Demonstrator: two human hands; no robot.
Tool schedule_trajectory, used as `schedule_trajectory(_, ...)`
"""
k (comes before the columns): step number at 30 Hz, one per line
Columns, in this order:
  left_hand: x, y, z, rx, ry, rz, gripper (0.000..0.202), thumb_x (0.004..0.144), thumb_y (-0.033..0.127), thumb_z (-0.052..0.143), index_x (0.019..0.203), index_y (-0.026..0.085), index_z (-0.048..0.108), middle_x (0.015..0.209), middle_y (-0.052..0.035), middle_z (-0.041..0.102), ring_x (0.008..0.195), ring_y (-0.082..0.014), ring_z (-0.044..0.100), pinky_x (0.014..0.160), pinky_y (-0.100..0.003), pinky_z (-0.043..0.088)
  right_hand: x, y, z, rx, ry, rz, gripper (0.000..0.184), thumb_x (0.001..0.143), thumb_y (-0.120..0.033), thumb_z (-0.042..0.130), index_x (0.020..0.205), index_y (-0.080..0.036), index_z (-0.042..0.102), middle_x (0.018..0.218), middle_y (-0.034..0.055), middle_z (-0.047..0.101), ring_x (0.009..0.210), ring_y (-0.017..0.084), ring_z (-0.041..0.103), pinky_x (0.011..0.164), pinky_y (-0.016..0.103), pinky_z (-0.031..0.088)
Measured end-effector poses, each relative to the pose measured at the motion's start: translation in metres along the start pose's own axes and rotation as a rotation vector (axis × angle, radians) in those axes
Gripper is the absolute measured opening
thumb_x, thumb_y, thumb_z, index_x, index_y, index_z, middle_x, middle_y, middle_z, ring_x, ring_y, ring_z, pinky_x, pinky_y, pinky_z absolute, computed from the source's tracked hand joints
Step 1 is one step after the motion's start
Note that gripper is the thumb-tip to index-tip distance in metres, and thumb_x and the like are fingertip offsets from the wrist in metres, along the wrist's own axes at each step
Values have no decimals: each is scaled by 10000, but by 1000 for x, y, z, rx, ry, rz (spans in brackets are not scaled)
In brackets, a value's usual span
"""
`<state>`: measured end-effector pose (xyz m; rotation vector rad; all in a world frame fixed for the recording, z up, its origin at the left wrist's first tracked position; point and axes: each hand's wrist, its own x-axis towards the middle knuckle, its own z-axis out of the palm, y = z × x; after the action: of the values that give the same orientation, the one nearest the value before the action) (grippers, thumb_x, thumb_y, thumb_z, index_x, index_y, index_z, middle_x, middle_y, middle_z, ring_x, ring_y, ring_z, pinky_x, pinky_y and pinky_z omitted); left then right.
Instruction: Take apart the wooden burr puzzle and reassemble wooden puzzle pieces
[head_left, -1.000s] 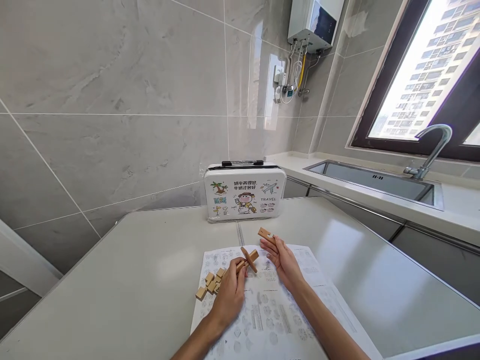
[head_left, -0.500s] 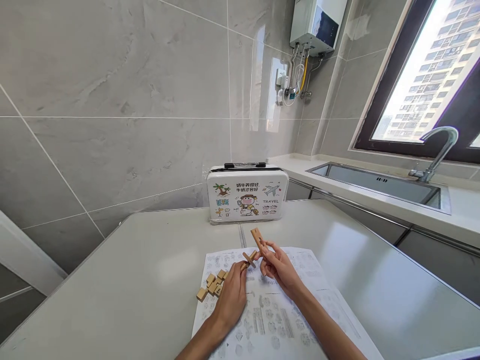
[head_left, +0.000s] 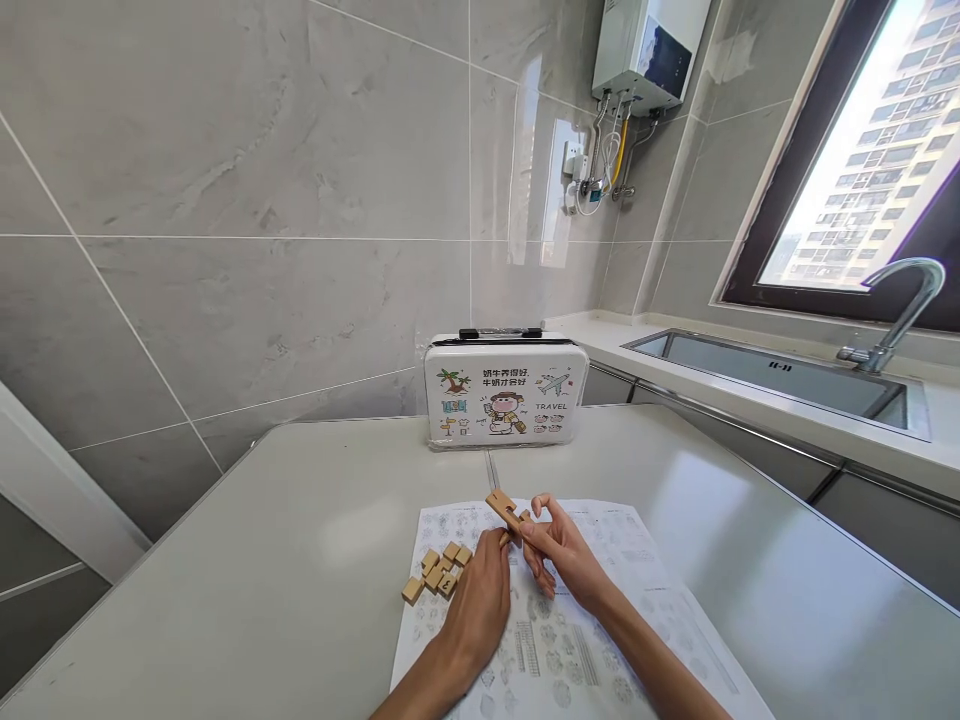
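Note:
My right hand pinches a notched wooden puzzle piece between thumb and fingers, tilted over the sheet. Close beside it, my left hand is closed, its fingers curled around wooden pieces mostly hidden by the hands and the notched piece. The fingertips of both hands nearly meet; whether the pieces interlock I cannot tell. Left of my left hand lies a cluster of small wooden blocks, one with a dark mark. Under the hands and blocks is a printed paper sheet with diagrams.
A white case with cartoon prints stands at the back of the white table, against the tiled wall. To the right runs a counter with a sink and a faucet. A water heater hangs above.
The notched piece in my right hand has come down and left, close over the pieces in my left hand. The whole view has shifted slightly, with the scene sliding right.

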<state>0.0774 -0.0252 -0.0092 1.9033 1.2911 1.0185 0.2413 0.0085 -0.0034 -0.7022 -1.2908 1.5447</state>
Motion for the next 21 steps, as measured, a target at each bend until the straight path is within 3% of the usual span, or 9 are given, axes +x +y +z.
schedule_trajectory(8,-1,-6,2,-53,32,-9,264,1065,392,362,1060,229,570,935,-75,651,835,-254,625,779,-382,453,2,6,-1,-63,-26,48,502,921,-634,620,888,-280,266,550,-78,653,294,136,545,302,165,261)
schedule_trajectory(16,-2,-5,3,-17,52,-43,246,1063,396,351,1026,227,525,913,-65,640,800,-242,609,723,-365,430,1,0,0,-94,-35,114,523,884,-666,640,873,-267,303,630,-42,692,345,131,578,333,183,312)
schedule_trajectory(21,-1,-5,3,-62,85,-49,235,1060,407,363,1027,227,511,935,-63,647,831,-242,620,758,-380,448,0,1,1,-134,-42,173,512,883,-685,615,881,-262,328,621,-52,680,316,124,552,310,184,282)
